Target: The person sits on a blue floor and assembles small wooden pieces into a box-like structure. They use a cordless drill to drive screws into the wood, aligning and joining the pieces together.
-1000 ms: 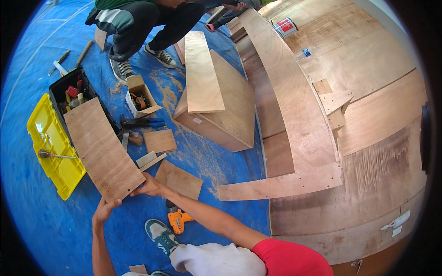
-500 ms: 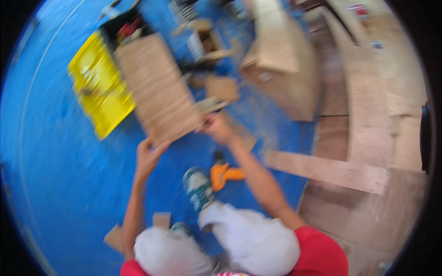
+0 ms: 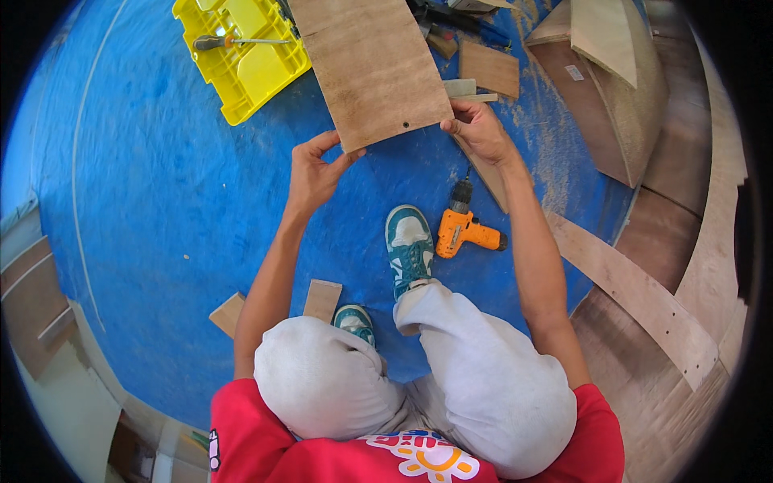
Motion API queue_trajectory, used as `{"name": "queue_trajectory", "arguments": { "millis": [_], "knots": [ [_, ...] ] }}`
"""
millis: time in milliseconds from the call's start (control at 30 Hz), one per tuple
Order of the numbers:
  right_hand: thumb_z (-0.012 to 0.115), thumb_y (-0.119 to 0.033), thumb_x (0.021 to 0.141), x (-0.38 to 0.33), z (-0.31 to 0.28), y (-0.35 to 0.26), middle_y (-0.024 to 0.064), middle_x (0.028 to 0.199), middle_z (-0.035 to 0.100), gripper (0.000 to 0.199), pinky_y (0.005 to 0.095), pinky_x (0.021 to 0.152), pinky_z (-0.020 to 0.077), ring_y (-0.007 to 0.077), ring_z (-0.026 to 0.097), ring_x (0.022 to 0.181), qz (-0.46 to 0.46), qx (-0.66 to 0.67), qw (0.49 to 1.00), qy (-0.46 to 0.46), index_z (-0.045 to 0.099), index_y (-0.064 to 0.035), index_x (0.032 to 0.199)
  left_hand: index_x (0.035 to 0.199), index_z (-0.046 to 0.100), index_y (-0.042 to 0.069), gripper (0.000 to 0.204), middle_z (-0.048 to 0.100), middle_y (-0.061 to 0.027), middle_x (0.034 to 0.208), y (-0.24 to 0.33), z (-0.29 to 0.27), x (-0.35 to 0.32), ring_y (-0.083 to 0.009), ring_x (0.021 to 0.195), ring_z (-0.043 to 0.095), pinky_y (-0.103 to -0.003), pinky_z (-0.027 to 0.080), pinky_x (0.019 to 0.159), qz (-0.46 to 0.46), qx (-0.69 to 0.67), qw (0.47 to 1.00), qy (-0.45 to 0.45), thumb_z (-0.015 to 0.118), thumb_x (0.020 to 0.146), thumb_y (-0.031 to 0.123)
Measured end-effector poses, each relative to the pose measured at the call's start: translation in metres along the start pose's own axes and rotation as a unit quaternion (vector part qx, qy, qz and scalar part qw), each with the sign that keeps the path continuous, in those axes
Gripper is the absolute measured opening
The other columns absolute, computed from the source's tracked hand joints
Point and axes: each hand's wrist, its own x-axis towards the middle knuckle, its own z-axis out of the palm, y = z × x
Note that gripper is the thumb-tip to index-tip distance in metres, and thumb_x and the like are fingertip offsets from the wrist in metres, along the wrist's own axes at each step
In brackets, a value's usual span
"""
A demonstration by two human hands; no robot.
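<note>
Toward twelve o'clock, pinching a board (image 3: pixel 374 68) at its near corners with left hand (image 3: pixel 314 175) and right hand (image 3: pixel 483 135), both nearly closed; might slip or tilt if pinched too lightly.

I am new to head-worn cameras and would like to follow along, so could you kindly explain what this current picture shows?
Gladly. There is no machine here: these are a person's own bare hands. The picture comes from a wide fisheye camera on their head, looking down, so straight edges bend near the rim, and the picture's left is the person's left.

The left hand and right hand hold the near corners of a flat wooden board, whose far end runs out of view.

Below is a blue sheet. On it lie an orange drill, between a green-and-white shoe and the right forearm, and a square wooden piece. At upper left, a screwdriver rests on a yellow plastic piece.
</note>
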Motion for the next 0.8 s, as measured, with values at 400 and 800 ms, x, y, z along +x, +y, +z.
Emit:
{"name": "queue_trajectory", "arguments": {
  "millis": [400, 800],
  "knots": [
    [0.073, -0.023, 0.098, -0.001, 0.007, 0.007, 0.0108, 0.13, 0.069, 0.048, 0.0289, 0.107, 0.0471, 0.0161, 0.063, 0.12, 0.017, 0.107, 0.994, 0.025, 0.062, 0.0053, 0.136, 0.118, 0.076, 0.002, 0.034, 0.075, -0.0117, 0.122, -0.007, -0.004, -0.005, -0.0186, 0.115, 0.067, -0.036, 0.05, 0.102, 0.008, -0.027, 1.0, -0.009, 0.082, 0.087, 0.013],
    [0.066, -0.02, 0.103, -0.005, 0.012, 0.002, 0.0112, 0.135, 0.066, 0.046, 0.0314, 0.111, 0.0436, 0.0178, 0.061, 0.123, 0.016, 0.12, 0.992, 0.014, 0.059, 0.0058, 0.139, 0.112, 0.077, 0.002, 0.027, 0.078, -0.0108, 0.108, 0.002, -0.003, -0.01, -0.0161, 0.1, 0.072, -0.033, 0.054, 0.092, 0.045, 0.011, 0.999, 0.009, 0.081, 0.085, 0.006]
  ]
}}
